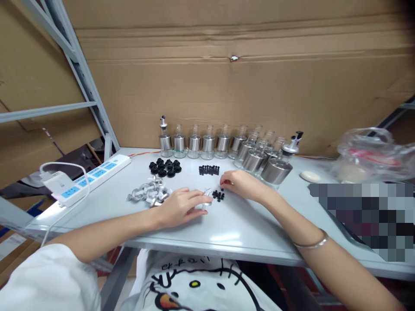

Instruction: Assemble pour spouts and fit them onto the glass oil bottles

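Observation:
My left hand (181, 208) is closed around a silver pourer spout (206, 204), held low over the table between thumb and fingers. My right hand (238, 183) has its fingertips pinched together, with a small black piece (222, 189) at their tips. Just below them lies a cluster of small black pieces (218, 196). Silver pourer parts (151, 192) are heaped beside my left hand. Behind them sit black ribbed stoppers (165, 167), and a row of little black tubular pieces (209, 170) lies farther right.
Glass bottles with steel sleeves (208, 142) line the back; a bottle with a pourer (277, 168) stands near my right forearm. On the left is a power strip (94, 179) with a charger and white cable. A white oval object (310, 176) and plastic bag (369, 155) lie right.

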`<state>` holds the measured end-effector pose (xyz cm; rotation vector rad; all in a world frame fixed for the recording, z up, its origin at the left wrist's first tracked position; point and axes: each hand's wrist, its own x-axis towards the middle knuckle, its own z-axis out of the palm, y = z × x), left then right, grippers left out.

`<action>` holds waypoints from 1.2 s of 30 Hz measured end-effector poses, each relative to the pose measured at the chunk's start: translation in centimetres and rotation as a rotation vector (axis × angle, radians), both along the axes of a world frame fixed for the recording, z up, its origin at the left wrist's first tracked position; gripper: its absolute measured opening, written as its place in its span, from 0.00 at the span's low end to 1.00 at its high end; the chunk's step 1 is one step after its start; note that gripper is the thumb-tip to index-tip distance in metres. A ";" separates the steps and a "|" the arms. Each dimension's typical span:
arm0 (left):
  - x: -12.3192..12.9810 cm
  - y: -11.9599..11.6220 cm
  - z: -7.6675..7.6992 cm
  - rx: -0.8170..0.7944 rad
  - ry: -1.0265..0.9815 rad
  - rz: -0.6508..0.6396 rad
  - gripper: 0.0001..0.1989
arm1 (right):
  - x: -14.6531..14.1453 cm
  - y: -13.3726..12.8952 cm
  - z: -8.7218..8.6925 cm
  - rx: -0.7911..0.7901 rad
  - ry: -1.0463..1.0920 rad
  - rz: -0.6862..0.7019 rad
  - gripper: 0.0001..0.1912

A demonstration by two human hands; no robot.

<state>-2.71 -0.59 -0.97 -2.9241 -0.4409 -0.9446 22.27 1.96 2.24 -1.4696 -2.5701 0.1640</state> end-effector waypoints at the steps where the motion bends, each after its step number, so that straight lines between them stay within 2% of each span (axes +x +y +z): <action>1: 0.0 0.0 0.0 -0.015 0.010 0.005 0.15 | 0.0 0.0 0.1 0.014 -0.004 -0.001 0.09; 4: -0.1 0.1 0.1 -0.050 0.033 0.015 0.16 | 0.3 0.1 0.1 0.010 0.020 0.024 0.11; 11: -0.2 -0.3 -0.1 -0.037 0.045 -0.001 0.16 | 0.1 -0.1 0.1 -0.060 0.049 0.036 0.08; 14: -0.1 -0.4 0.0 -0.040 0.046 -0.010 0.16 | -0.4 -0.7 0.5 -0.051 0.250 0.032 0.06; 16: 0.0 -0.4 0.1 -0.040 0.031 -0.016 0.16 | -0.8 -1.2 1.0 -0.126 0.451 0.081 0.04; 19: 0.0 -0.3 0.3 -0.032 0.007 -0.019 0.16 | -1.4 -2.0 1.6 -0.287 0.671 0.163 0.09; 23: 0.0 -0.3 0.2 -0.036 0.013 -0.013 0.15 | -2.0 -2.4 1.8 -0.425 0.829 0.201 0.13; 26: -0.1 -0.3 0.3 -0.036 0.014 -0.008 0.15 | -2.3 -2.5 1.4 -0.504 0.905 0.168 0.14; 32: -0.1 -0.4 0.3 -0.006 -0.024 -0.041 0.15 | -3.0 -2.8 1.1 -0.457 1.027 0.200 0.17; 36: 0.0 -0.4 0.0 0.019 0.003 -0.051 0.14 | -3.0 -2.9 1.0 -0.467 0.980 0.195 0.18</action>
